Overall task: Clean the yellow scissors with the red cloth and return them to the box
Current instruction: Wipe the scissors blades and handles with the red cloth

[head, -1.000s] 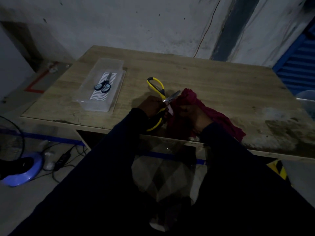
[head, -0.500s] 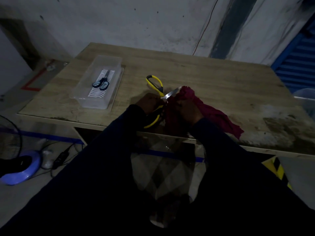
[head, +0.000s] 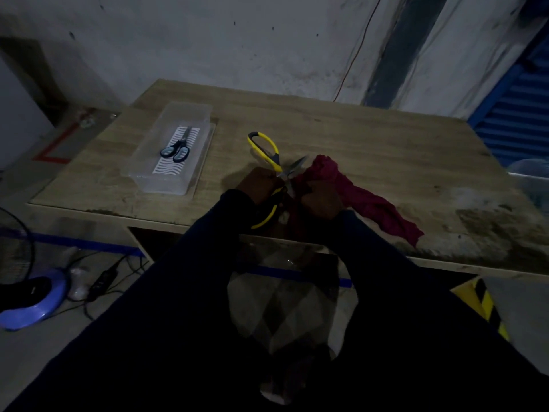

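Note:
The yellow scissors (head: 269, 153) are spread wide open near the table's front edge. My left hand (head: 258, 186) grips the lower yellow handle, while the upper handle loop points away to the far left. One silver blade (head: 294, 168) sticks out toward the upper right; the other is hidden under the cloth. My right hand (head: 322, 200) grips the bunched red cloth (head: 368, 200) against the blades, and its loose end trails right across the table. The clear plastic box (head: 142, 173) stands at the table's left.
A pair of blue-handled scissors (head: 177, 148) lies inside the box on a wavy-patterned liner. The wooden table (head: 386, 138) has a dark stained patch at the front right. A blue fan base (head: 32, 298) and cables lie on the floor at the left.
My right hand has slid the red cloth down along the blades toward me, so more of the upper blade shows. The view has shifted slightly.

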Demonstrator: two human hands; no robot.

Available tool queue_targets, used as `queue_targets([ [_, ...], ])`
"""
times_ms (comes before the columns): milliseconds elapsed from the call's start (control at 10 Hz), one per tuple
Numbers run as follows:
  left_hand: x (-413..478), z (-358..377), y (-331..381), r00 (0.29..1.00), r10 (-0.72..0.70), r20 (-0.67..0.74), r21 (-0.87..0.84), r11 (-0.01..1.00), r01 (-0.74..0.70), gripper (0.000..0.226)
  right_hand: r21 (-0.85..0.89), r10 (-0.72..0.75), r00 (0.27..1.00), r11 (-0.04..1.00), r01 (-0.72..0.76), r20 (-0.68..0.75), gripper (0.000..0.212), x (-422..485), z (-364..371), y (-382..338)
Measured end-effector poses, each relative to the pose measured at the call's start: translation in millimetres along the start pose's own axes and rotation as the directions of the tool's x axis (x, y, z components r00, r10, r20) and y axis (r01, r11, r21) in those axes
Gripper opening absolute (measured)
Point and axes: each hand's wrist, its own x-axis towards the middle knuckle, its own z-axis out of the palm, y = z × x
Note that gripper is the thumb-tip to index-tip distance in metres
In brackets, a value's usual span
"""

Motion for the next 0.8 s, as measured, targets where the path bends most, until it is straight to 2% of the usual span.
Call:
queue_targets([
  [100, 2, 1, -7, 1.0, -0.006, -0.012, -0.11, 0.994, 0.004, 0.03, -0.006, 0.049, 0.999, 0.999, -0.05, -0.021, 0.036, 4, 1, -2],
  [200, 4, 1, -8, 0.999, -0.034, -0.008, -0.1, 0.994, 0.033, 0.031, 0.042, 0.005, 0.999, 0.999, -0.003, -0.048, 0.026, 14, 10, 7],
  [300, 7, 3, -7, 0.999, -0.035, -0.014, -0.18, 0.983, 0.032, 0.022, 0.05, 0.031, 0.998, 0.998, -0.028, -0.06, 0.027, 13, 10, 4],
  [400, 5, 3, -9, 0.999, -0.027, -0.024, -0.282, 0.959, 0.019, 0.025, 0.022, -0.016, 1.0, 1.0, 0.017, -0.013, 0.03, 10, 3, 4],
  [500, 4, 1, -7, 1.0, -0.006, 0.026, -0.278, 0.961, 0.013, 0.033, 0.048, -0.097, 0.993, 0.994, 0.095, 0.06, 0.026, 2, -4, 16],
  [600, -1, -1, -3, 1.0, -0.021, 0.015, -0.201, 0.979, 0.023, 0.038, 0.37, -0.075, 0.991, 0.929, 0.029, 0.11, 0.027, -8, -9, 31],
  [700, -5, -1, -6, 0.989, -0.09, -0.115, -0.407, 0.913, 0.035, 0.018, 0.777, 0.032, 0.979, 0.604, -0.181, 0.203, 0.03, -15, -17, 43],
  [800, -16, 0, -9, 0.971, -0.14, -0.196, -0.639, 0.769, -0.019, 0.018, 0.94, 0.173, 0.981, 0.312, -0.136, 0.085, 0.042, -15, -22, 64],
])
